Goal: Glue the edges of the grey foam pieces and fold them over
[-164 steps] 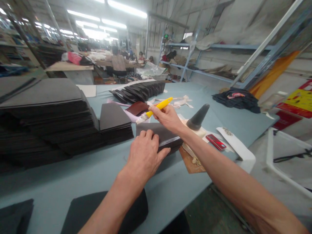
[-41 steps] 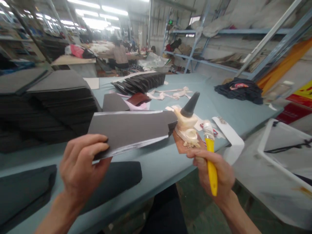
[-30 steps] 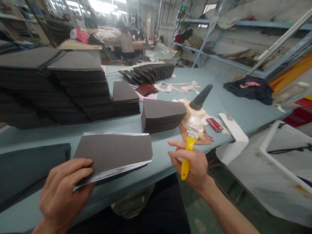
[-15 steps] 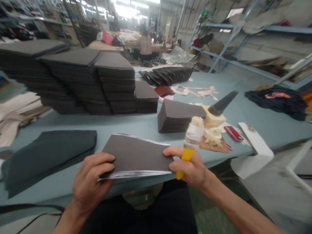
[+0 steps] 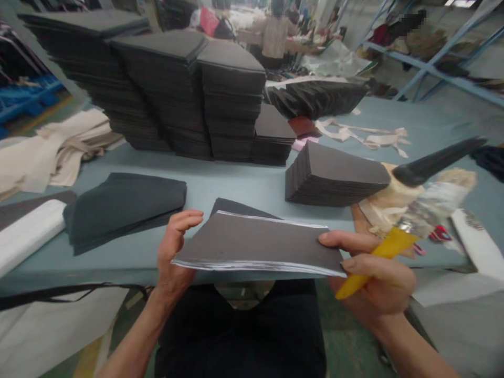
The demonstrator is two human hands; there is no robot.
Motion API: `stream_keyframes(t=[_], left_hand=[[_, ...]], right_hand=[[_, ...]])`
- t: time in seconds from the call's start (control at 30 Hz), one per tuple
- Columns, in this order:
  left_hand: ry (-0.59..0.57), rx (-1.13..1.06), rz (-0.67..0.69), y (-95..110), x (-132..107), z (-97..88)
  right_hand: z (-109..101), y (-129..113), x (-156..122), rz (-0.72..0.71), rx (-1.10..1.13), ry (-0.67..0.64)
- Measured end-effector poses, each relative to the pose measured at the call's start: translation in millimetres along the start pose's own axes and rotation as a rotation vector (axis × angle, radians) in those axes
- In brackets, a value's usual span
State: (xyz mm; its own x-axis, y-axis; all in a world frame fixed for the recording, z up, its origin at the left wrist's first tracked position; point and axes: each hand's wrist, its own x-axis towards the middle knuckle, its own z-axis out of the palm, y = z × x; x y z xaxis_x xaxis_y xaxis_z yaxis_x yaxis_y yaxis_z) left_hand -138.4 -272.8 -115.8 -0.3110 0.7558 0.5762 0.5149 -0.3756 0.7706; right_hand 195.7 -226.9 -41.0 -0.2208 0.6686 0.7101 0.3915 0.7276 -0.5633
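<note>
A thin stack of dark grey sheets (image 5: 255,240), its long edges streaked white, is tilted at the table's front edge. My right hand (image 5: 378,278) pinches its right end between thumb and fingers. That same hand also holds a brush (image 5: 397,241) with a yellow handle and whitish, wrapped bristles, pointing up to the right. At the stack's left end my left hand (image 5: 177,254) has its fingers raised and stretched, off the top face; its thumb is hidden under the corner. Behind the stack another dark sheet (image 5: 240,206) shows partly.
Tall piles of dark sheets (image 5: 165,94) stand at the back left. A shorter pile (image 5: 334,176) sits right of centre, beside a pale container with a black-handled tool (image 5: 437,160). Dark green fabric pieces (image 5: 129,207) and beige cloth (image 5: 74,147) lie left. A person (image 5: 273,37) is far behind.
My left fingers have lifted off the top of the stack. The brush has tilted further right. A dark sheet now shows behind the stack, and the view has turned downward and left.
</note>
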Motion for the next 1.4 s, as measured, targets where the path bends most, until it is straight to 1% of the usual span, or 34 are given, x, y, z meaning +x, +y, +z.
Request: stream_keyframes(t=[0.1,0.17,0.23,0.33,0.4,0.43,0.53,0.67,0.73,0.83,0.9,1.07,1.27,1.4], left_hand=[[0.023,-0.038,0.017,10.7,8.4,8.3],[0.047,-0.067,0.009,17.4,16.0,12.4],[0.073,-0.072,-0.072,22.4,23.5,15.1],[0.096,-0.032,-0.211,27.2,33.6,15.7],[0.088,-0.028,-0.255,29.0,40.6,13.6],[0.075,-0.033,-0.271,29.2,44.2,11.8],[-0.013,-0.004,-0.273,26.2,54.7,4.7],[-0.246,0.051,-0.247,12.8,63.0,-2.8],[-0.33,0.041,-0.27,5.0,64.2,-4.1],[-0.41,0.045,-0.299,-4.2,65.0,-4.5],[-0.448,0.052,-0.297,-8.8,66.3,-4.6],[-0.5,0.061,-0.291,-16.2,69.1,-5.0],[-0.533,0.046,-0.357,-17.1,65.9,-4.9],[-0.59,0.025,-0.382,-17.1,65.8,-4.7]], right_hand=[[10.6,-1.2,1.2,-0.105,0.027,0.04],[18.9,-3.9,4.0,-0.087,0.017,0.076],[27.6,-6.2,6.7,-0.077,-0.034,0.133],[40.8,-4.8,6.6,-0.064,-0.167,0.263],[48.9,0.5,2.1,-0.01,-0.209,0.301],[52.5,4.2,-1.2,0.03,-0.215,0.294],[60.4,16.8,-12.5,0.135,-0.207,0.239],[65.3,30.8,-22.6,0.222,-0.195,0.162],[67.1,35.6,-24.3,0.242,-0.198,0.144],[69.6,41.5,-25.0,0.238,-0.224,0.143],[70.9,44.7,-25.6,0.229,-0.24,0.131],[71.2,49.0,-28.4,0.238,-0.246,0.082],[68.6,54.0,-32.8,0.253,-0.224,0.058],[67.8,59.7,-37.6,0.235,-0.225,0.048]])
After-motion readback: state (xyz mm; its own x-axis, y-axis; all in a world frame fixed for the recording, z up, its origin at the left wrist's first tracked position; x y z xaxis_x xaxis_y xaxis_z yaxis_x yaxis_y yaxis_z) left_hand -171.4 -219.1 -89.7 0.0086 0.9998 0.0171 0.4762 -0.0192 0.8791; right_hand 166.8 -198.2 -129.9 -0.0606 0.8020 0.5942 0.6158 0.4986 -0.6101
